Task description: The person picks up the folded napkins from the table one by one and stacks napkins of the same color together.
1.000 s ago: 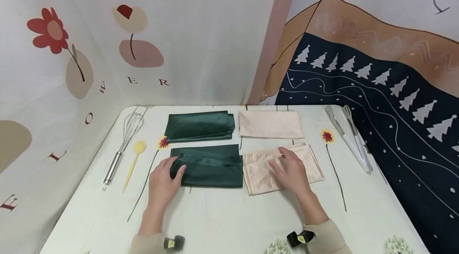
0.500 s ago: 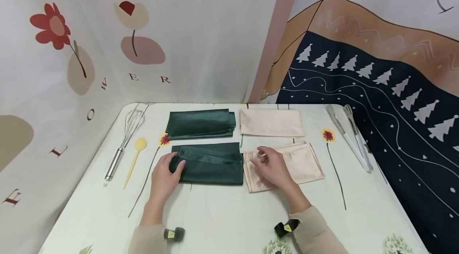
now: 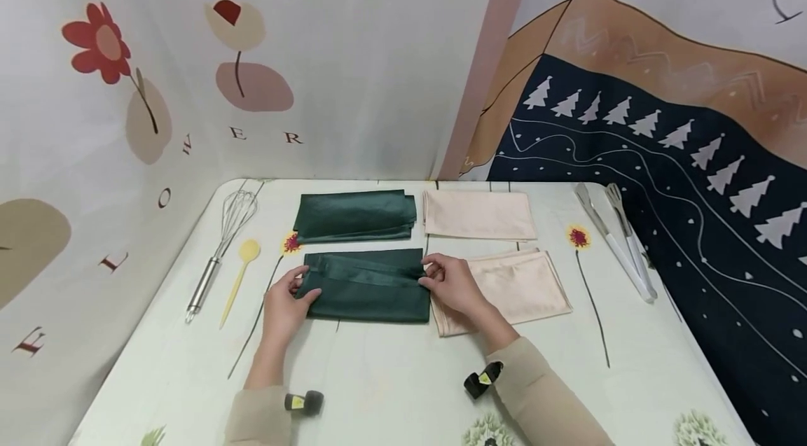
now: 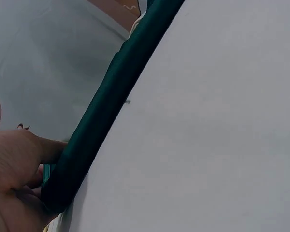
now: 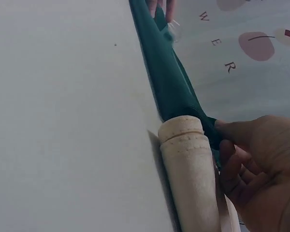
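- Behind and beyond both hands, a white curtain point(image 3: 353, 82) printed with flowers and letters closes off the back and left of the space; beyond the right hand, a dark blue hanging point(image 3: 630, 159) with pale trees meets the table's far right side.
- The change is at the right hand point(image 3: 455, 285): half a second ago it was over the near pink cloth point(image 3: 513, 285); now it has come leftward, and its thumb and index finger pinch the right end of the near green cloth point(image 3: 368, 300).
- The left hand point(image 3: 285, 309) has stayed at the other end of that cloth, thumb on top and the other fingers curled at the edge, pinching it.
- So the near green cloth, folded and lying on the table, is now held at both ends, stretched between the two hands; I judge the grip suited to straightening or shifting it.
- The near pink cloth, also folded, lies partly under the right hand and extends to its right, a little askew.
- Beyond the hands lie two more folded pieces, the far green cloth point(image 3: 356, 213) and, to its right, the far pink cloth point(image 3: 479, 215).
- The table point(image 3: 378, 383) has a white covering with printed flowers. Left of the left hand are a yellow spoon point(image 3: 249, 251) and, farther out, a whisk point(image 3: 204, 285).
- Well to the right of the right hand, a knife point(image 3: 614, 245) and a fork point(image 3: 632, 248) with pale handles lie side by side.
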{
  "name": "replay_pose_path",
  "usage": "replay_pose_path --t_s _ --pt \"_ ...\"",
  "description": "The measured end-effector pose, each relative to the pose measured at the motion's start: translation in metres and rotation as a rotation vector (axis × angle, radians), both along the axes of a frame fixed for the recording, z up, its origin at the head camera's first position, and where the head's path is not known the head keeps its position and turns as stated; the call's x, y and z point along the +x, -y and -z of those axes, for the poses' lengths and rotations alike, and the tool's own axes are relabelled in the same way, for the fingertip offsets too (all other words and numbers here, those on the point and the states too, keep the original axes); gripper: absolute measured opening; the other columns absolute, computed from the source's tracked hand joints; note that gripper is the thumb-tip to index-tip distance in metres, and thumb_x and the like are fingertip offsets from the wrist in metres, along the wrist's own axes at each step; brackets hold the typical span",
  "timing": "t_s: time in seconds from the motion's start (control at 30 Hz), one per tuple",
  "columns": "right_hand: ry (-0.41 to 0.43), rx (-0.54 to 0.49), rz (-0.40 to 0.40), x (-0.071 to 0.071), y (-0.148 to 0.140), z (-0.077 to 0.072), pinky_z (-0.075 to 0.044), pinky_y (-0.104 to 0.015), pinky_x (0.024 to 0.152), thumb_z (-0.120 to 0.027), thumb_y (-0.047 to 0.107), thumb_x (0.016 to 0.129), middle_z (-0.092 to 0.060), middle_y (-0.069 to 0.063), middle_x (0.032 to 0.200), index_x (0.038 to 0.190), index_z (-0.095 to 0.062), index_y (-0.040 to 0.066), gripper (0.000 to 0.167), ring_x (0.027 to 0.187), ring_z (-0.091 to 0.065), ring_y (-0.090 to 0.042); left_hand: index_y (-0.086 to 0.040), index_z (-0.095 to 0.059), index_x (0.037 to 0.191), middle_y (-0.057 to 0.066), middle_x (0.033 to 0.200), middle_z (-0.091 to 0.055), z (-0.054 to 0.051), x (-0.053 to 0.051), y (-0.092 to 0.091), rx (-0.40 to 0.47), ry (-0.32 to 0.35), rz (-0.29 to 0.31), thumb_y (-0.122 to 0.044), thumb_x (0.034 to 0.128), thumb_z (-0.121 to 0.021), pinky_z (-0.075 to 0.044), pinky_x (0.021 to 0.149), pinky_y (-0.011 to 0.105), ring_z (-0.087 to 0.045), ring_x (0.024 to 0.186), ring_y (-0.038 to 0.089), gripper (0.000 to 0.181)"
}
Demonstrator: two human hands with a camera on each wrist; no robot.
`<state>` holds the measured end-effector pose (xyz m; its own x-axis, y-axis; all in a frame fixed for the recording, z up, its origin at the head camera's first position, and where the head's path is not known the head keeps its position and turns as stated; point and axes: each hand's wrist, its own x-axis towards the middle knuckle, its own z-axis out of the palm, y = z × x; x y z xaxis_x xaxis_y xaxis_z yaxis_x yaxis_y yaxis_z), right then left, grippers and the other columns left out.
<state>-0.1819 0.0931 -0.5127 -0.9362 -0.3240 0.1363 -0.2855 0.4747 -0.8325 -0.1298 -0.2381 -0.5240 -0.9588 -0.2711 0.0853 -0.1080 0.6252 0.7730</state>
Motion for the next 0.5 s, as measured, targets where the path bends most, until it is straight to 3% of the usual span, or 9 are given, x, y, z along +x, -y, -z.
replay_pose_path --t_s 0.1,0.23,0.37,0.5 --pt "0.004 -0.029 0.022 -0.007 0.004 0.0 -0.051 -0.024 0.064 -0.078 0.002 0.087 -0.067 0.0 0.08 0.107 -0.071 0.001 0.021 0.065 -0.058 -0.009 -0.001 -0.064 0.131 0.021 0.102 -0.07 -0.001 -0.003 0.001 0.017 0.001 -0.03 -0.006 0.086 -0.081 -0.051 0.089 0.048 -0.063 0.097 0.035 0.049" --pt "-0.009 -0.039 0.071 -0.024 0.011 -0.003 -0.052 -0.026 0.064 -0.076 0.001 0.089 -0.065 -0.001 0.082 0.102 -0.071 0.003 0.014 0.067 -0.059 -0.011 0.0 -0.066 0.129 0.021 0.102 -0.07 -0.004 -0.012 0.001 0.071 0.019 -0.101 -0.009 0.0886 -0.079 -0.049 0.086 0.043 -0.061 0.096 0.032 0.044" --pt "-0.021 -0.034 0.108 -0.043 0.018 -0.006 -0.054 -0.03 0.069 -0.075 0.004 0.092 -0.067 -0.006 0.087 0.102 -0.07 0.002 0.012 0.073 -0.063 -0.016 0.001 -0.067 0.126 0.023 0.106 -0.07 -0.005 -0.022 0.001 0.114 -0.013 -0.16 -0.009 0.0896 -0.078 -0.049 0.087 0.042 -0.062 0.098 0.034 0.04" --pt "0.018 0.025 0.113 -0.052 0.02 -0.013 -0.056 -0.036 0.081 -0.073 0.013 0.095 -0.068 -0.009 0.097 0.114 -0.068 0.0 0.024 0.086 -0.067 -0.021 0.001 -0.066 0.128 0.023 0.114 -0.068 -0.009 -0.027 0.002 0.052 -0.033 -0.173 -0.011 0.0923 -0.075 -0.051 0.094 0.048 -0.065 0.104 0.037 0.039"
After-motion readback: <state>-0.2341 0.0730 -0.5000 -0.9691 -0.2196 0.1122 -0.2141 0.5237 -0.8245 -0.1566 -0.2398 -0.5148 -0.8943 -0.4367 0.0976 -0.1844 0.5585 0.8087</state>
